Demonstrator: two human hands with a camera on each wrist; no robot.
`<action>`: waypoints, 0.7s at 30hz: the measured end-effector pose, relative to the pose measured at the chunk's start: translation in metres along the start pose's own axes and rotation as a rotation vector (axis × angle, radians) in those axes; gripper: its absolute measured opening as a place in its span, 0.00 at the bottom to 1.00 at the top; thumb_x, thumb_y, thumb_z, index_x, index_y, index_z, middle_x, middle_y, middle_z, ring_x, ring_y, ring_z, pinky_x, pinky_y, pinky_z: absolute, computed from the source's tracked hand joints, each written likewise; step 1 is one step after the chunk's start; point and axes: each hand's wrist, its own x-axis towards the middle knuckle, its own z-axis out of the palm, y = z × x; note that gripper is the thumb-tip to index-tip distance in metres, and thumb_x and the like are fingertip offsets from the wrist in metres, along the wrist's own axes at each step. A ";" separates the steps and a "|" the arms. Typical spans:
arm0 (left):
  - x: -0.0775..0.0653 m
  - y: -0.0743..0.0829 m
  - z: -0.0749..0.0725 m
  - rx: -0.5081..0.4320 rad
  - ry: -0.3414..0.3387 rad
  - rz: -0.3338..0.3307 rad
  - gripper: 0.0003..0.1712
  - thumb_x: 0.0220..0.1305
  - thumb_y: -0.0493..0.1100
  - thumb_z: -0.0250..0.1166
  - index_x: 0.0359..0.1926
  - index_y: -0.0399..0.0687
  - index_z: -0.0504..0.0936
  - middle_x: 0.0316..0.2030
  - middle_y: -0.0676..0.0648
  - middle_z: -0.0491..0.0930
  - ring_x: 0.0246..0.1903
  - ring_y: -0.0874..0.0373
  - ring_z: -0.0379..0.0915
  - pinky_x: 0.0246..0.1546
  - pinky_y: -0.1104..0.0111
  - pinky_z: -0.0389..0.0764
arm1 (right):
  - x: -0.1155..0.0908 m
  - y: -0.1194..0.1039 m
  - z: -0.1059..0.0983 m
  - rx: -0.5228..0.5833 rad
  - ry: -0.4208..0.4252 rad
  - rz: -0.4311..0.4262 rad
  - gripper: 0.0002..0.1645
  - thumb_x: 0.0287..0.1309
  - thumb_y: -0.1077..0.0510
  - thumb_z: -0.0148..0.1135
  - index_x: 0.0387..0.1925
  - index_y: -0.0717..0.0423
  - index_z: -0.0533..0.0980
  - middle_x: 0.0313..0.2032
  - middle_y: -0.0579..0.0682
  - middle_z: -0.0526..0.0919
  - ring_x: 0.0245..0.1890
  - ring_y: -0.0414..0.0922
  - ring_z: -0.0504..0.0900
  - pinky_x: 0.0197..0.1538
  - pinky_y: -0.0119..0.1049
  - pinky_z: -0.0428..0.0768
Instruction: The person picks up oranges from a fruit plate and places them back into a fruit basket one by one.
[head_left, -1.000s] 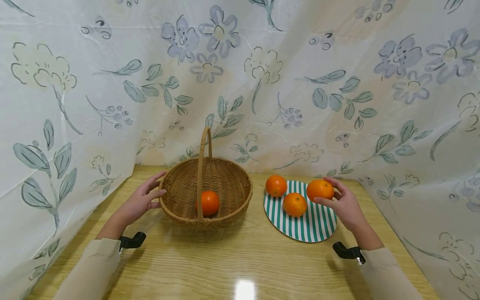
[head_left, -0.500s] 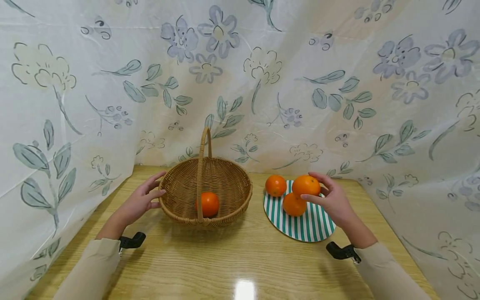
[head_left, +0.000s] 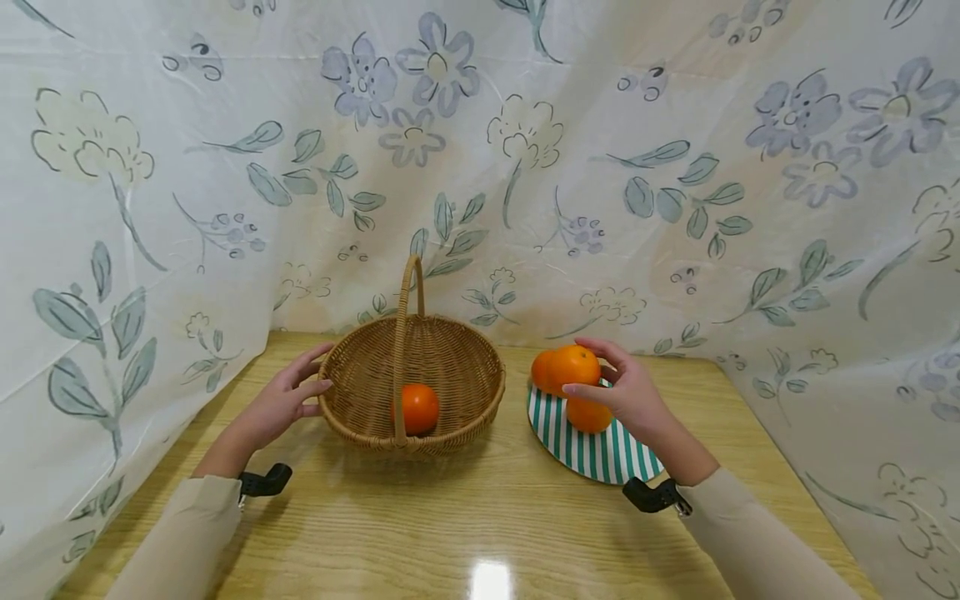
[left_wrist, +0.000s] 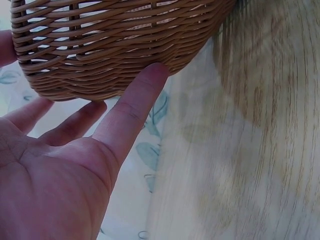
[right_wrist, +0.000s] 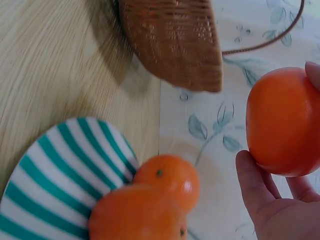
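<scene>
A brown wicker basket with a tall arched handle stands left of the middle, an orange lying inside. My left hand touches the basket's left side; in the left wrist view a straight finger rests against the weave. Over at the right, my right hand holds another orange between thumb and fingertips, raised above a round green-and-white striped mat. Two more oranges lie on that mat: the rear one and the front one are both partly hidden behind the held fruit.
The wooden table carries everything, with bare wood between basket and mat. A flowered cloth hangs behind the table and along both sides. A black wrist mount sits below the right hand.
My right hand has lifted the orange from the mat's right side and moved it left, over the other two. The left hand and the basket have stayed put.
</scene>
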 end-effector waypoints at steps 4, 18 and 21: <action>-0.001 0.001 0.001 -0.002 0.003 -0.002 0.39 0.81 0.44 0.52 0.83 0.54 0.43 0.77 0.29 0.49 0.69 0.34 0.62 0.50 0.62 0.87 | 0.006 -0.006 0.011 -0.001 -0.015 -0.004 0.44 0.55 0.53 0.78 0.71 0.44 0.69 0.71 0.50 0.68 0.63 0.57 0.76 0.57 0.37 0.84; -0.001 -0.001 0.001 0.016 0.000 0.002 0.40 0.81 0.45 0.52 0.83 0.53 0.42 0.78 0.29 0.48 0.69 0.33 0.61 0.50 0.63 0.87 | 0.023 -0.020 0.046 0.065 -0.065 -0.012 0.43 0.53 0.52 0.80 0.69 0.38 0.71 0.67 0.48 0.73 0.62 0.55 0.79 0.57 0.43 0.85; -0.002 0.000 0.000 0.013 0.001 0.000 0.40 0.81 0.45 0.52 0.83 0.54 0.42 0.77 0.29 0.48 0.68 0.36 0.64 0.50 0.63 0.87 | 0.026 -0.026 0.052 0.087 -0.087 -0.018 0.44 0.52 0.52 0.81 0.69 0.38 0.72 0.67 0.48 0.73 0.61 0.54 0.80 0.55 0.43 0.86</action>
